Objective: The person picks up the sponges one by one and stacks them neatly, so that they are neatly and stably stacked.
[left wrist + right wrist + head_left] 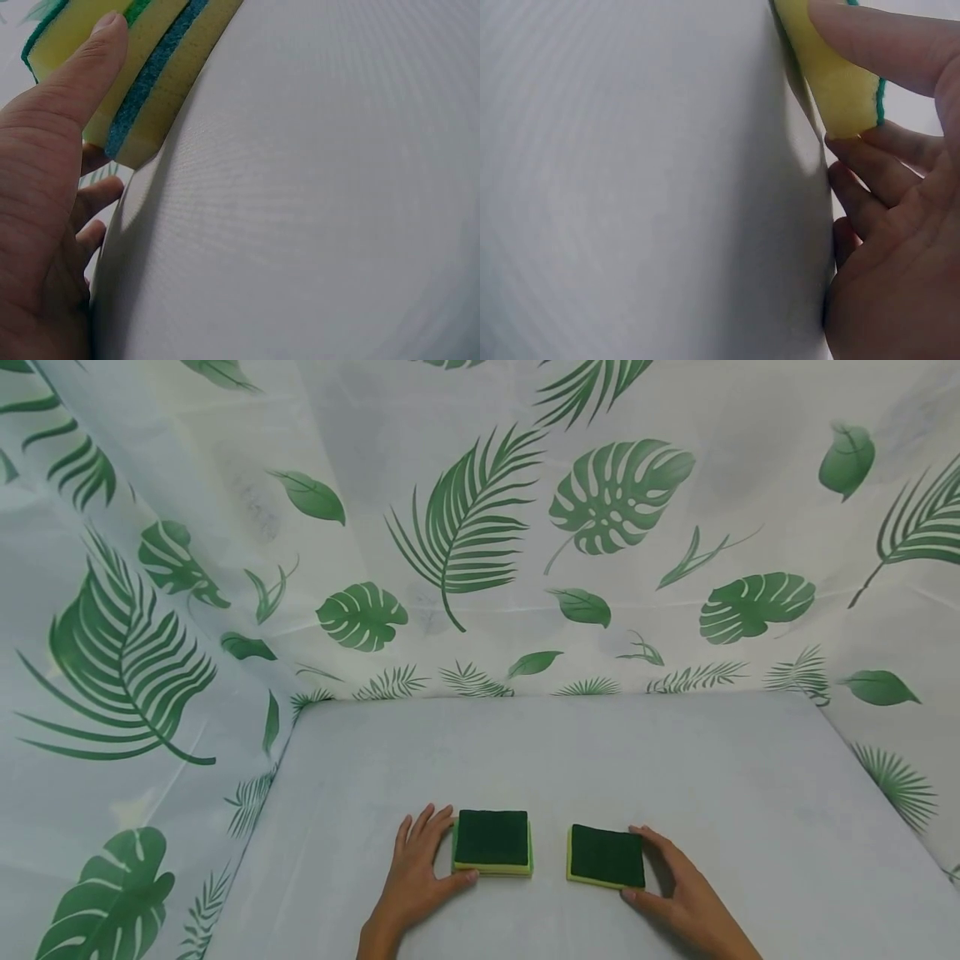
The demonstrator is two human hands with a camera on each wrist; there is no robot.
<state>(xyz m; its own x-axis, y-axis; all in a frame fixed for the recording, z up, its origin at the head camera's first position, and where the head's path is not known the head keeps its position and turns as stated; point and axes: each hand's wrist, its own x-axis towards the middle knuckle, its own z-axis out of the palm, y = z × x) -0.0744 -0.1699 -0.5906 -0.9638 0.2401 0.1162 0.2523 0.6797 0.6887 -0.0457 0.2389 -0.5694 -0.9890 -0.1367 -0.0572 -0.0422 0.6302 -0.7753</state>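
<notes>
A stack of sponges sits on the white tabletop, its top scouring pad dark green. In the left wrist view the stack's side shows yellow foam with a green layer and a blue layer between. My left hand holds the stack at its left end, thumb along the near side and index finger at the far corner. To the right, a single yellow sponge with a dark green pad on top is pinched by my right hand. Its yellow foam also shows between thumb and fingers in the right wrist view.
A white-covered table lies under both hands. White sheets printed with green leaves rise along its back, left and right edges. A narrow gap separates the stack from the single sponge.
</notes>
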